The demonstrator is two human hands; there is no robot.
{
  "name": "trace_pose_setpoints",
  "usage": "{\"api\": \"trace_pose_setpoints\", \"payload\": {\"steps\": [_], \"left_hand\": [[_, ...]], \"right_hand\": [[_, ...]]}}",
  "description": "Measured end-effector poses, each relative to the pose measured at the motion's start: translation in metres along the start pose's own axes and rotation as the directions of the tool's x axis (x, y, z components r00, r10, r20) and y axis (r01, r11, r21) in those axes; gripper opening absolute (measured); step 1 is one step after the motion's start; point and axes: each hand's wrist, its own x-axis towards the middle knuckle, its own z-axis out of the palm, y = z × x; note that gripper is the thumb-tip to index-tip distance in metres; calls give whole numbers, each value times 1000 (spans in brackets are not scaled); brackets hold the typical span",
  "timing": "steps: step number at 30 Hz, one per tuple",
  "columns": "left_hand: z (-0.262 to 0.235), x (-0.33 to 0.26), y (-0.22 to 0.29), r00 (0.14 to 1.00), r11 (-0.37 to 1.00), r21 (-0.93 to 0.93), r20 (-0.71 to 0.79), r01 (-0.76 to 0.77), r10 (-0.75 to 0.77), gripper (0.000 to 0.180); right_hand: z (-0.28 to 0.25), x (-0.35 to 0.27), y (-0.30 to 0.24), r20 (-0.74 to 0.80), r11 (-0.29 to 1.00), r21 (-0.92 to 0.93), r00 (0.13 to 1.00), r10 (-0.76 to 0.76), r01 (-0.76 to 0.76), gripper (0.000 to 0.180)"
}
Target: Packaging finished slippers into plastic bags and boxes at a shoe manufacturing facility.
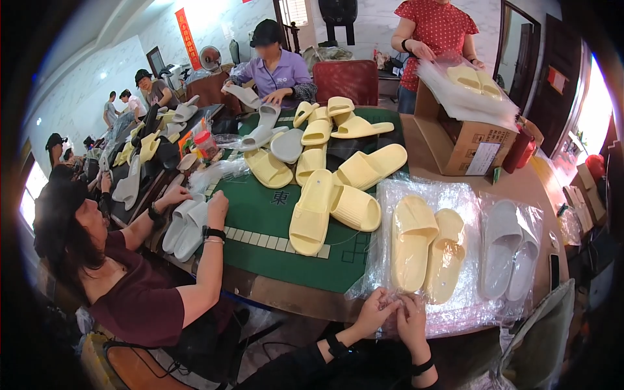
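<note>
At the near edge of the table, my left hand (pixel 376 313) and my right hand (pixel 412 320) meet with fingertips pinched together. Between them they grip the near edge of a clear plastic bag (pixel 372 268); the exact fold they hold is hard to make out. Just beyond my fingers lies a pair of pale yellow slippers, the left slipper (pixel 413 250) slightly farther away than the right slipper (pixel 448 240), with shiny plastic around and beneath them. To their right rests a grey pair of slippers (pixel 502 250) in clear plastic.
Loose yellow slippers (pixel 311 214) are heaped on the green mat (pixel 260 260). At left, a co-worker's hands (pixel 218 208) are at grey slippers (pixel 185 227). Another person handles grey slippers across the table. A standing person holds bagged slippers over a cardboard box (pixel 465 146). A chair (pixel 539 338) stands at right.
</note>
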Motion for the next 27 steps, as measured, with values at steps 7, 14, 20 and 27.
{"api": "trace_pose_setpoints", "payload": {"steps": [7,14,20,27], "left_hand": [[0,0,1,1000,999,-46,5,-28,28,26],[0,0,-1,998,996,-58,1,-61,61,26],[0,-1,-5,1000,998,-65,-20,-25,24,25],[1,0,1,999,999,-2,-26,-37,37,25]], "right_hand": [[2,0,1,6,1000,14,1000,-11,11,26],[2,0,1,5,1000,26,1000,-8,7,26],[3,-1,4,2,1000,15,1000,0,0,26],[1,3,-2,13,1000,20,1000,8,-8,25]]}}
